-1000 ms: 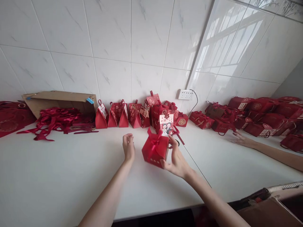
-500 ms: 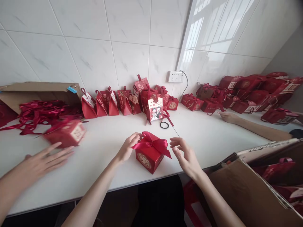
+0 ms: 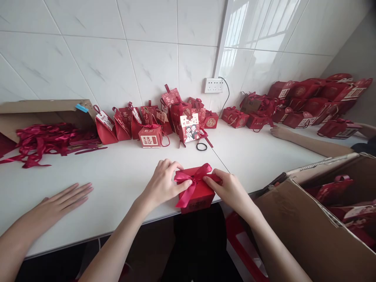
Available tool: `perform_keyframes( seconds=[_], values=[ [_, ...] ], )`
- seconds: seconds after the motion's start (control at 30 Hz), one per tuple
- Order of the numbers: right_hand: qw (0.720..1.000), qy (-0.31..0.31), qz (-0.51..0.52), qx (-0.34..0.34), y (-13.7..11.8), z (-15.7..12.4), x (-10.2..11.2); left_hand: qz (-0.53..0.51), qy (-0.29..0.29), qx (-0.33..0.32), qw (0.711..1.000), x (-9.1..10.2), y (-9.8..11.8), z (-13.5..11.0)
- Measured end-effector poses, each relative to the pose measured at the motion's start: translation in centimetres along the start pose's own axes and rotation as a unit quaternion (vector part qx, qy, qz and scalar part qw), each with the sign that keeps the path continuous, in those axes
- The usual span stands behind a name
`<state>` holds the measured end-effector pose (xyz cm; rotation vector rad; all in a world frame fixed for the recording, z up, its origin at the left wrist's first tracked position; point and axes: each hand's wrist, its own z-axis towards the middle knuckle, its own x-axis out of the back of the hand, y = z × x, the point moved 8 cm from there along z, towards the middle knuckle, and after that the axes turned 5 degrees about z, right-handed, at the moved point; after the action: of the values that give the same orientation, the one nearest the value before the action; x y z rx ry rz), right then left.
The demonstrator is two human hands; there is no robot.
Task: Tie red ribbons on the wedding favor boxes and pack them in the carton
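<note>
A red gift box (image 3: 202,194) sits at the table's front edge, a glossy ribbon bow (image 3: 194,181) tied over its top. From the left, my left hand (image 3: 164,184) pinches the bow, thumb close to the knot and fingers behind the loop. My right hand (image 3: 232,190) grips the bow's right loop between thumb and fingers. Part of that loop is hidden by the fingers.
Another person's hand (image 3: 66,205) lies flat on the left. More red boxes (image 3: 150,137) line the wall. Ribbons (image 3: 53,137) spill from a carton (image 3: 44,105). A black ring (image 3: 201,146) lies mid-table. Another carton (image 3: 317,219) stands right, near a person's forearm (image 3: 311,143).
My hands have come in from both sides and taken hold of the bow. The box is turned. The blurred box on the left now stands by the back row; the other person's hand lies flat.
</note>
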<state>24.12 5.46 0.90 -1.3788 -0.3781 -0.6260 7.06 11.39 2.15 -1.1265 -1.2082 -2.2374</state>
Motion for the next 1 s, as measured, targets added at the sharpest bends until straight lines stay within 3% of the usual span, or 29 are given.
perform_keyframes(
  seconds=[0.07,0.17,0.27,0.4,0.63,0.9,0.93,1.0],
  values=[
    [1.000,-0.004,0.002,0.015,-0.8,-0.4,0.0,-0.005,0.007,-0.042,0.999,0.1,0.8,0.5],
    [1.000,-0.013,0.009,0.004,-1.4,-1.3,0.1,-0.090,-0.059,-0.084,0.991,-1.2,1.9,0.7],
    [0.999,-0.018,0.034,-0.035,-1.2,-2.3,0.3,-0.145,-0.097,-0.057,0.983,-2.2,2.0,0.4],
    [0.991,-0.058,0.084,-0.088,-0.8,-3.7,0.0,-0.160,-0.081,-0.021,0.984,-2.6,1.9,-0.1],
    [0.981,-0.115,0.134,-0.084,-0.3,-5.0,-1.4,-0.193,-0.071,0.004,0.979,-3.0,1.8,-0.2],
    [0.977,-0.133,0.155,-0.066,0.7,-5.6,-1.5,-0.169,-0.072,0.012,0.983,-3.2,2.0,-0.4],
    [0.982,-0.116,0.133,-0.061,0.7,-5.9,-1.2,-0.168,-0.072,0.012,0.983,-3.2,2.0,-0.3],
    [0.998,0.003,0.057,-0.011,0.1,-6.4,0.5,-0.170,-0.071,0.012,0.983,-3.1,2.0,-0.2]
  ],
)
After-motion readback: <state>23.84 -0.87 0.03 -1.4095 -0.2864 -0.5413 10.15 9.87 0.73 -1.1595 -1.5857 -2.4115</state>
